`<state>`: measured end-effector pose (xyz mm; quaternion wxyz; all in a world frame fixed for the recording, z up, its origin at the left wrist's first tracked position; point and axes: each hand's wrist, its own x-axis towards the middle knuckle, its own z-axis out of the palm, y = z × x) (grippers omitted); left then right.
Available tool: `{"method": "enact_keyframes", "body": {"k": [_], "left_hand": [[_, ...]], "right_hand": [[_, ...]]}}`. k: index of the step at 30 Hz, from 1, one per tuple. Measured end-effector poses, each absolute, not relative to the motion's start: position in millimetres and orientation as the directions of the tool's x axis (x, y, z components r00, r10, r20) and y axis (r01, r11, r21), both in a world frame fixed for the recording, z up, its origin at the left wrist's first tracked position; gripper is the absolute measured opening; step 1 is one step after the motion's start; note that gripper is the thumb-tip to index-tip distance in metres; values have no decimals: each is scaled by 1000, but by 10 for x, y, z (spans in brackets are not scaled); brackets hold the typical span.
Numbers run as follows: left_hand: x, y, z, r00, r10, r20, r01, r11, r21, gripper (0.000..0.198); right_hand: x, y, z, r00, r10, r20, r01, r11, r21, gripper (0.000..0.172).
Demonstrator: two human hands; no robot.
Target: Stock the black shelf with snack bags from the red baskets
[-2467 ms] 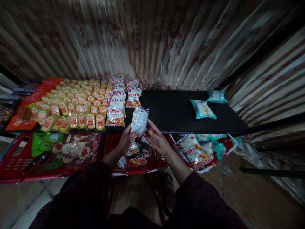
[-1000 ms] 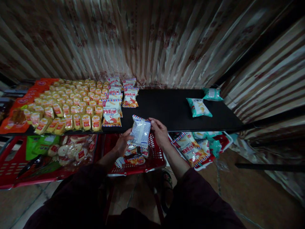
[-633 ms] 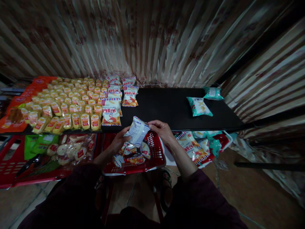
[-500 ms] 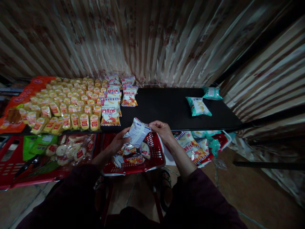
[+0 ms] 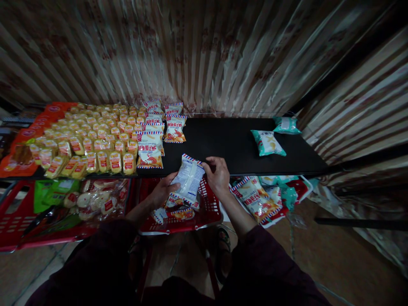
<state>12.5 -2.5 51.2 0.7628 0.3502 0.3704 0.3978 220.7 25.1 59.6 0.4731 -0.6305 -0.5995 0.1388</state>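
Note:
A white and blue snack bag (image 5: 190, 178), its printed back and centre seam facing up, is held over the middle red basket (image 5: 210, 208). My left hand (image 5: 163, 190) grips its left side, thumb on top. At its upper right corner my right hand (image 5: 218, 175) is closed, with the thumb at the bag's edge; the fingertips are partly hidden. Below the bag, more snack bags (image 5: 181, 213) of orange and white lie in the basket. Matching bags (image 5: 149, 149) stand in two columns on the black shelf (image 5: 216, 142), beyond my left hand.
Rows of small yellow wrapped cakes (image 5: 103, 160) cover the shelf's left part, beside orange packs (image 5: 27, 131). Two teal bags (image 5: 268, 142) lie to the right. Red baskets with green packs (image 5: 55, 193) and more snack bags (image 5: 253, 195) flank the middle one. A striped curtain (image 5: 204, 55) hangs behind.
The bag in my hands has turned more upright, and its back now faces up more fully. My right hand has shifted slightly, its fingers more curled. The view has moved a little.

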Motion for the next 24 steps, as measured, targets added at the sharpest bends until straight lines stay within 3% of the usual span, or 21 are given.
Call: {"method": "enact_keyframes", "body": {"k": [5,15,20,24], "left_hand": [[140,36,576,307,916,-257,-438,376,817,57],[163,37,671,274,956,-103,-498,233,836,52],[139,26,652,333,933,-135,-405,270,873,54],[129,25,686,334,941,-51,-297,156,942,48]], "right_hand": [[2142,179,627,59,868,493,669,332,-665,24],[2040,89,639,-59,910,410,561,370,-741,44],[2056,73,622,-143,905,401,462,420,-781,49],[2051,56,626,-199,919,339,311,388,-868,54]]}}
